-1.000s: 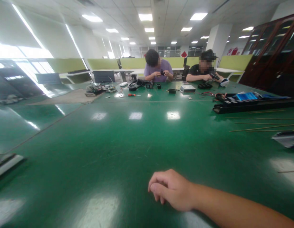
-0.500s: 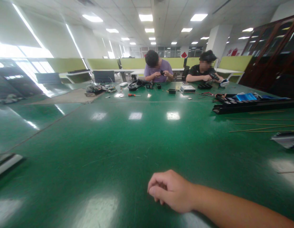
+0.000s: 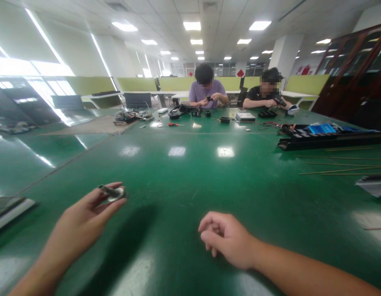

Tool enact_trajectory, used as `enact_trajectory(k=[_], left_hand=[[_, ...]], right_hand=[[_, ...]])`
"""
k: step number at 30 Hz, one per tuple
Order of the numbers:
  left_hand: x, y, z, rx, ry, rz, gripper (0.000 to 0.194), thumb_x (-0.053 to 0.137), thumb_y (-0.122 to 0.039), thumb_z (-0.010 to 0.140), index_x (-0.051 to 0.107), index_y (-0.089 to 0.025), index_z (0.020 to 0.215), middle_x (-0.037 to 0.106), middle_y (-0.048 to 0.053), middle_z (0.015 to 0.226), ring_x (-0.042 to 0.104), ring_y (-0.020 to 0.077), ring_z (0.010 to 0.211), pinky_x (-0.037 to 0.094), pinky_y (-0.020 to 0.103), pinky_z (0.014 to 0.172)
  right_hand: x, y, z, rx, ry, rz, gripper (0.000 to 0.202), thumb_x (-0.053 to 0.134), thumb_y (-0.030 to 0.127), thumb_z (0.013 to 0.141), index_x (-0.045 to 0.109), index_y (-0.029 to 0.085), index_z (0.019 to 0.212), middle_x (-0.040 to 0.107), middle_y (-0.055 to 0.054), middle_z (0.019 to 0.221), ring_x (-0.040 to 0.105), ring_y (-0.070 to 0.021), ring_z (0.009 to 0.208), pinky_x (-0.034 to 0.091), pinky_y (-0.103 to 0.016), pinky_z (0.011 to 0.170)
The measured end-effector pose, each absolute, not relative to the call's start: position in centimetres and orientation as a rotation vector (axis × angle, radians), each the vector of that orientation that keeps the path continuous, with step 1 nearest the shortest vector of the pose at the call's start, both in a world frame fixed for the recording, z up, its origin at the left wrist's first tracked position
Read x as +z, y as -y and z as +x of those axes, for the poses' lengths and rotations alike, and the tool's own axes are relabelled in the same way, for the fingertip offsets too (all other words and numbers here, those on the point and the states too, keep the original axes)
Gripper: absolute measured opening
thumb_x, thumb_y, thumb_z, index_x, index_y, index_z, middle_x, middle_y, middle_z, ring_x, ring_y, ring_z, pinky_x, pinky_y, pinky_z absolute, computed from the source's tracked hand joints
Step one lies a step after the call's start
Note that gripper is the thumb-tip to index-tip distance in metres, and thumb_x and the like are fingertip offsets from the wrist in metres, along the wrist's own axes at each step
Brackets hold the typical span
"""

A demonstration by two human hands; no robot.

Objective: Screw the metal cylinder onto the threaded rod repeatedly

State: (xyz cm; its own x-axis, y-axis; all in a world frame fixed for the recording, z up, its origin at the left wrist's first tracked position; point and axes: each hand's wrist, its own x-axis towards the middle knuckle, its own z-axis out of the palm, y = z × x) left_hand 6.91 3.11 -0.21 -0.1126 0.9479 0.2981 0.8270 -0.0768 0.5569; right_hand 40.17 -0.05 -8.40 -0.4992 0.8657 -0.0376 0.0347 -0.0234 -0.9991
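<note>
My left hand (image 3: 85, 216) is raised over the left part of the green table (image 3: 174, 189), its thumb and fingers closed on a small dark and silvery metal part (image 3: 114, 193). The part has a round, shiny piece and a short stem; its finer detail is blurred. To the right, my right hand (image 3: 225, 238) hangs low over the table with its fingers curled in and the thumb close to them. Nothing shows between those fingers. The two hands are well apart.
Across the table sit a person in purple (image 3: 205, 92) and a person in black (image 3: 267, 92). Thin rods (image 3: 347, 164) and a long black tray (image 3: 332, 142) lie at right. A screwdriver (image 3: 175, 124) lies far off; a flat white-edged object (image 3: 11, 213) is at left.
My left hand has come into view from the left with the metal part in it. My right hand has shifted slightly up and right in the picture, still curled.
</note>
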Motion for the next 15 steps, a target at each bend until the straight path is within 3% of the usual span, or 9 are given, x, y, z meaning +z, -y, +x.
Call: enact_trajectory(k=[3,8,11,15], left_hand=[[-1.1,-5.1,12.3,0.948,-1.696,2.015,0.06,0.06,-0.061,0.083,0.059,-0.019,0.126,0.071,0.008,0.117,0.07,0.0263,0.103,0.053,0.045,0.101],[-3.9,-5.1,18.9,0.849,-1.238,2.331,0.027,0.059,-0.032,0.092,0.063,-0.023,0.118,0.066,0.007,0.115,0.064,0.0221,0.106,0.054,0.038,0.097],[-5.7,-4.2,19.0,0.754,-1.094,2.417,0.03,0.055,-0.025,0.096,0.06,-0.024,0.126,0.062,0.008,0.119,0.062,0.0203,0.108,0.054,0.033,0.095],[-6.8,-3.5,18.1,0.657,-0.9,2.462,0.039,0.054,-0.022,0.097,0.054,-0.027,0.135,0.061,0.008,0.119,0.063,0.018,0.104,0.054,0.028,0.091]], right_hand=[[-8.7,-0.7,40.4,1.422,1.518,-1.05,0.017,0.061,0.022,0.087,0.059,0.017,0.103,0.058,0.005,0.067,0.054,-0.0098,0.053,0.042,-0.021,0.053],[-9.3,-1.3,40.7,1.19,1.561,-1.171,0.04,0.06,0.012,0.082,0.051,0.022,0.12,0.061,0.004,0.081,0.056,-0.0096,0.06,0.043,-0.022,0.057],[-9.5,-1.2,40.8,1.16,1.632,-1.205,0.054,0.063,0.007,0.077,0.048,0.025,0.125,0.063,0.002,0.095,0.057,-0.0086,0.062,0.044,-0.021,0.058],[-9.6,-0.9,40.9,1.116,1.715,-1.234,0.055,0.063,0.003,0.074,0.05,0.025,0.123,0.064,0.002,0.094,0.059,-0.01,0.066,0.047,-0.023,0.063]])
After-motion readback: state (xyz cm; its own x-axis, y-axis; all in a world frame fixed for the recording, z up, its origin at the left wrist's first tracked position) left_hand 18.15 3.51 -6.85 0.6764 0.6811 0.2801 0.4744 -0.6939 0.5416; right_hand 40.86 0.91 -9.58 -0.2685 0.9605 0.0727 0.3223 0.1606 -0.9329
